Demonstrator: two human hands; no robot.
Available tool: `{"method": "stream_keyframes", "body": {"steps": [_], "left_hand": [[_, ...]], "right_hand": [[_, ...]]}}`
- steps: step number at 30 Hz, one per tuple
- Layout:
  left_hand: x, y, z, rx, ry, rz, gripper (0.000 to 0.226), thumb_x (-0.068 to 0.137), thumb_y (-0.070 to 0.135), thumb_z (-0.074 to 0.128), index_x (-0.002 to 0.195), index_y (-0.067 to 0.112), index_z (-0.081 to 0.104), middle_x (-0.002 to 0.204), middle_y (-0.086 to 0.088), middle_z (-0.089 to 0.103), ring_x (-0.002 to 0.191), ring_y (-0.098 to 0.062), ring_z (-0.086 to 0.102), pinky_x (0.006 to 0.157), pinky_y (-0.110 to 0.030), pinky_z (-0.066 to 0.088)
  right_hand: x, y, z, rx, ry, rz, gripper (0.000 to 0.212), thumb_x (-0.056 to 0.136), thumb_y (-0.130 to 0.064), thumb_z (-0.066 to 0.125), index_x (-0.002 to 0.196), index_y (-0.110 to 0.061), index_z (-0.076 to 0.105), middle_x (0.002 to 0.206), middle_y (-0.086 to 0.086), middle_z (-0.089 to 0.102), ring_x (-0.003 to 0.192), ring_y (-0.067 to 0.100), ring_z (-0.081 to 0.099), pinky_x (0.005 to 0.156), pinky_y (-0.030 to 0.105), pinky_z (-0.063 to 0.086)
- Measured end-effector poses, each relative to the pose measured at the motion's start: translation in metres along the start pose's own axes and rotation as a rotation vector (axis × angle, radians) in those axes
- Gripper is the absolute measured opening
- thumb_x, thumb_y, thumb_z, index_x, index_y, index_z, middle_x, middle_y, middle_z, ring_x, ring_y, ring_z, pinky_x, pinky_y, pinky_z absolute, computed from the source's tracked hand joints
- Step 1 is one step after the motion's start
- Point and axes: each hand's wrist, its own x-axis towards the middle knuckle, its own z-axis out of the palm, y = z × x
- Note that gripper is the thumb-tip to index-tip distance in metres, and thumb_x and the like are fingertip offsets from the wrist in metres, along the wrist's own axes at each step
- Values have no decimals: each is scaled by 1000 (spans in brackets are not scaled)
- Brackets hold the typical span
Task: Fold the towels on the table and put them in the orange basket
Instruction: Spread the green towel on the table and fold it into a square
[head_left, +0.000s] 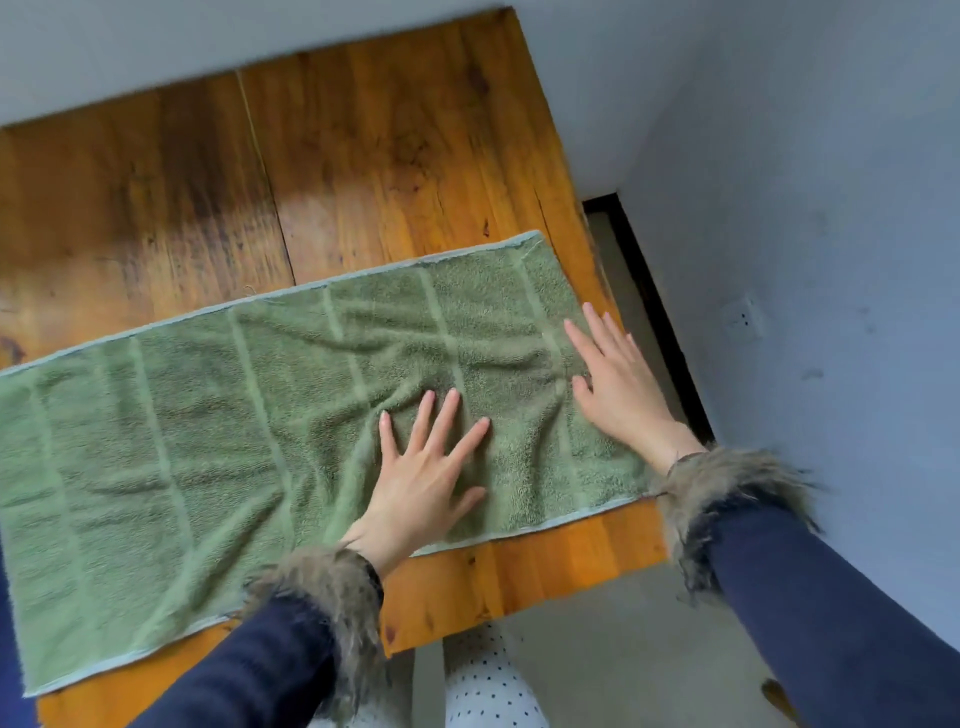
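Head view: green towel (208, 441) spread flat across wooden table (337, 156), still creased mid-right. Left hand (421, 483) and right hand (618, 379) flat, fingers straight, pressing, gripping nothing. Advice: sweep wrinkles outward before folding. Orange basket unseen.

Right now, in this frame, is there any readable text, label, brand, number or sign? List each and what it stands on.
None can be read.
Green towel: plain pale stripes, no tag or lettering shows.
Wooden table: only grain and stains.
Wall outlet: no marking can be made out; blurred.
Left hand and right hand lie flat on the towel; the sleeves carry no print.
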Motion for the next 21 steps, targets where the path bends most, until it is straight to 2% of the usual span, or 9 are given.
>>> {"method": "stream_keyframes", "body": {"steps": [2, 4, 7, 10, 13, 16, 18, 20, 21], "left_hand": [[4, 7, -2, 21, 44, -5, 73, 80, 56, 55, 143, 28, 28, 154, -15, 16, 140, -38, 9, 96, -75, 12], [11, 17, -4, 53, 63, 19, 74, 79, 57, 55, 142, 28, 30, 153, -15, 20, 139, -40, 13, 95, -74, 10], [20, 28, -3, 59, -4, 47, 87, 73, 57, 64, 144, 29, 22, 154, -13, 20, 139, -38, 8, 96, -75, 13], [23, 31, -2, 27, -63, 27, 95, 71, 52, 69, 145, 31, 12, 156, -11, 8, 138, -35, -5, 99, -73, 7], [23, 31, -4, -6, -81, 35, 90, 80, 45, 64, 147, 34, 4, 151, -2, -18, 134, -32, -23, 101, -72, -1], [25, 32, -11, -21, -138, 23, 87, 86, 44, 56, 145, 38, -8, 144, 1, -32, 130, -28, -33, 104, -69, -5], [26, 33, -14, -7, -169, 22, 85, 88, 45, 53, 144, 39, -11, 147, 1, -32, 129, -25, -35, 105, -68, -5], [26, 34, -18, -18, -162, 17, 81, 89, 43, 53, 146, 39, -5, 154, -1, -23, 132, -25, -32, 106, -67, -3], [26, 35, -19, -4, -157, 12, 78, 90, 40, 52, 146, 37, -2, 155, -3, -19, 137, -27, -27, 107, -67, 0]], "right_hand": [[-10, 3, 2, 189, 117, 71, 53, 97, -24, 42, 147, -18, 25, 157, -1, 14, 144, 16, 12, 117, 33, 10], [-24, 5, 5, 280, 261, 156, 41, 98, -22, 41, 137, -9, 43, 142, 6, 41, 132, 21, 35, 109, 29, 25], [-40, 8, 14, 364, 269, 285, 31, 96, -18, 45, 125, -7, 54, 122, 7, 51, 107, 20, 53, 93, 25, 40], [-48, 8, 21, 398, 172, 390, 31, 92, -21, 53, 121, -11, 52, 119, 5, 50, 103, 20, 55, 91, 34, 46], [-50, 9, 22, 288, 86, 447, 29, 90, -26, 54, 116, -14, 49, 118, 3, 51, 110, 22, 51, 97, 38, 39], [-49, 9, 19, 175, 9, 442, 18, 92, -26, 52, 105, -13, 56, 113, 3, 56, 111, 23, 50, 99, 41, 34], [-50, 12, 18, 206, 19, 455, 16, 92, -26, 52, 93, -12, 62, 103, 4, 61, 99, 23, 55, 91, 38, 41], [-53, 21, 12, 351, 103, 552, 18, 91, -27, 54, 85, -11, 61, 88, 5, 64, 78, 22, 56, 72, 33, 47], [-55, 28, 8, 412, 153, 610, 18, 91, -27, 55, 84, -10, 60, 81, 4, 63, 72, 22, 55, 63, 31, 46]]}}
